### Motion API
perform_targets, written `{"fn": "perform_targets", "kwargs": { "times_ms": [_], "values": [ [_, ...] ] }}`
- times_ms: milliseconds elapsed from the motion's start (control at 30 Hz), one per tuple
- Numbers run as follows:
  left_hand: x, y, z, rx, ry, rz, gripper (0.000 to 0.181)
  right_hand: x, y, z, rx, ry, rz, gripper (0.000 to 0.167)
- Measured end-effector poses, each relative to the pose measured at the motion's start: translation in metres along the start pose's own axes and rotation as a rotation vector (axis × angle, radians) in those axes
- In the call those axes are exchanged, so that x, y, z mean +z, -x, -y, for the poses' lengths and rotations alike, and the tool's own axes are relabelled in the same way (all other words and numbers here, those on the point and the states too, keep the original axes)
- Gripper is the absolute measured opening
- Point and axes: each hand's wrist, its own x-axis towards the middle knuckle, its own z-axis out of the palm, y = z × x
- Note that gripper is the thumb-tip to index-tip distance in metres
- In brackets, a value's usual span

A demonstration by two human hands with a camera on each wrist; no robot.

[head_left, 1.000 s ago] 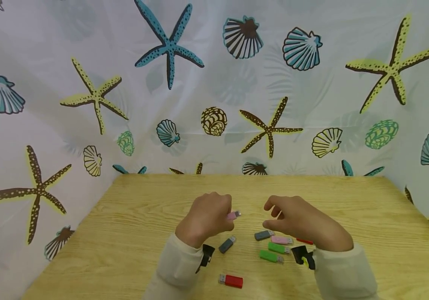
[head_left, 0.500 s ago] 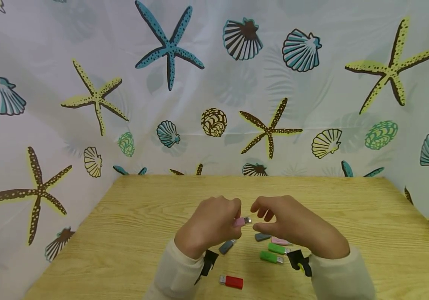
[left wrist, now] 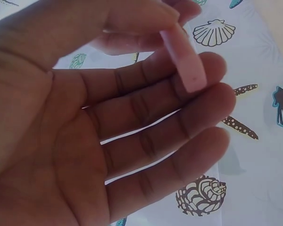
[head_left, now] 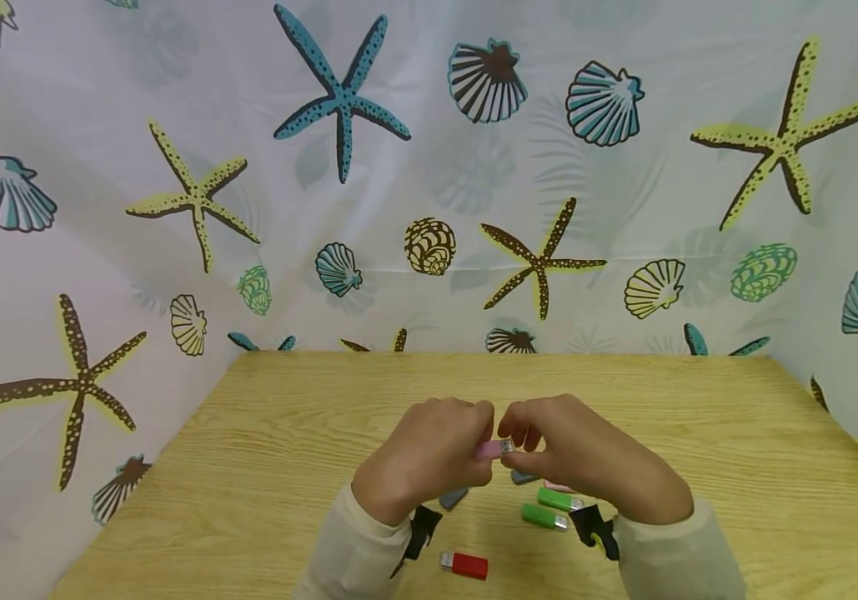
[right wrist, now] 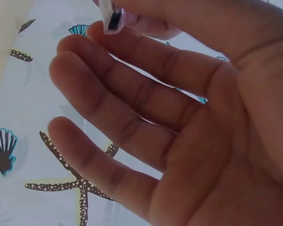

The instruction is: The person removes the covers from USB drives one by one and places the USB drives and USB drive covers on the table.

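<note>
In the head view, my left hand (head_left: 429, 454) pinches a pink USB stick (head_left: 490, 450) with its metal plug pointing right. The left wrist view shows the pink body of the stick (left wrist: 186, 63) beside the thumb, the other fingers extended and slightly bent. My right hand (head_left: 586, 454) is close by, thumb and index finger apart on either side of the plug. From the right wrist, the plug (right wrist: 112, 19) appears at the top edge near the thumb; whether the right hand touches it cannot be told. The remaining right fingers (right wrist: 108, 99) are loosely bent.
Below the hands, two green USB sticks (head_left: 544, 517), a red one (head_left: 466, 565) and a grey one (head_left: 454, 498) lie on the wooden table (head_left: 248, 500). Another grey stick (head_left: 523, 477) and a pink one (head_left: 558, 485) are partly hidden by the right hand. A patterned curtain (head_left: 429, 167) surrounds the table.
My left hand has moved right with the pink USB stick, and my right hand has moved left. Both hands now meet around the plug, covering more of the sticks beneath.
</note>
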Motion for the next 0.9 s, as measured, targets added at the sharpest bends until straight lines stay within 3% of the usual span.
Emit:
{"fn": "perform_targets", "kwargs": {
  "times_ms": [367,567,900],
  "values": [
    [0.0001,-0.0002,0.0002,0.015,0.005,-0.030,0.015,0.0009,-0.0009,-0.0008,-0.007,-0.019,-0.001,0.004],
    [-0.0014,0.0003,0.0021,0.046,0.033,-0.043,0.006,-0.0004,0.0006,0.0017,0.003,-0.028,-0.002,0.003],
    [-0.0068,0.0017,0.0048,0.108,0.028,-0.083,0.011,-0.0048,0.0036,0.0045,-0.056,-0.005,-0.032,0.005]
  ]
}}
